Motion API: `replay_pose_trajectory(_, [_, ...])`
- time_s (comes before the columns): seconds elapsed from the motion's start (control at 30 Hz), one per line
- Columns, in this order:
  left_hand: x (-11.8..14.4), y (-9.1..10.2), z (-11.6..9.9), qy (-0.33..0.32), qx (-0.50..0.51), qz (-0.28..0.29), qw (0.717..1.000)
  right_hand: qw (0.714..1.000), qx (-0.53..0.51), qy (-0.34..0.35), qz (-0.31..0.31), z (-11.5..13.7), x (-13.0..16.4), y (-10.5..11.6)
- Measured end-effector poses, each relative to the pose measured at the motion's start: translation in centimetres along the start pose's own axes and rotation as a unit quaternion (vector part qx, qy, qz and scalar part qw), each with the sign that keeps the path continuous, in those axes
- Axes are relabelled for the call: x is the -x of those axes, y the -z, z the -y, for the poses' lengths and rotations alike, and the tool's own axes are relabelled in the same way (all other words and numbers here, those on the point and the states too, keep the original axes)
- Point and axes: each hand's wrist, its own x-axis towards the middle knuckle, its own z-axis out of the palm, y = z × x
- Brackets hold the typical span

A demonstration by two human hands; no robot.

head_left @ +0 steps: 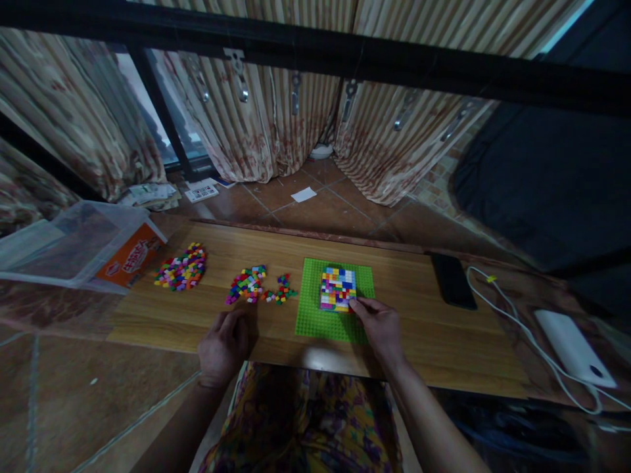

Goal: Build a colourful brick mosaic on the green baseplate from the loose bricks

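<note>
— What's the right hand (382, 328) doing?
— Its fingertips pinch the near right corner of the brick mosaic (338, 288) on the one green baseplate (315, 315), centre of the wooden board (394, 341).
— And the left hand (224, 347)?
— Loosely curled, holding nothing, resting near two small brick piles (246, 284) (280, 290); a third, larger pile (181, 267) lies far left

Right hand (380, 326) apparently touches the brick patch (338, 288) on the green baseplate (315, 315); left hand (224, 345) rests on the board (434, 341)
</note>
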Motion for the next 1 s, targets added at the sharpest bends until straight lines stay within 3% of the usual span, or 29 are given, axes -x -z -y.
replay_pose_trajectory(0.2, [-0.1,0.3,-0.3,-0.009,0.009,0.000,1.000,0.998,-0.055,-0.016,0.008,-0.3,0.0,0.2])
replay_pose_trajectory(0.4, [0.0,-0.3,0.2,-0.007,0.002,-0.008,1.000,0.990,-0.099,0.000,-0.105,0.6,1.1,1.5])
replay_pose_trajectory(0.47, [0.0,-0.3,0.2,-0.008,0.007,-0.007,1.000,0.991,-0.070,0.032,-0.106,1.5,2.5,1.2])
replay_pose_trajectory(0.57, [0.2,-0.2,0.2,-0.005,0.016,-0.002,1.000,0.994,-0.008,0.109,-0.021,3.1,5.2,-0.6])
replay_pose_trajectory(0.7, [0.2,0.0,0.0,-0.001,0.023,0.009,1.000,0.964,0.091,0.216,0.129,4.0,7.4,-4.6])
replay_pose_trajectory(0.87, [0.3,0.1,-0.1,0.009,0.029,0.022,0.999,0.935,0.186,0.257,0.158,3.3,6.2,-9.4])
replay_pose_trajectory(1.0, [0.3,0.2,-0.1,0.010,0.030,0.028,0.999,0.917,0.245,0.273,0.160,2.6,5.0,-11.5])
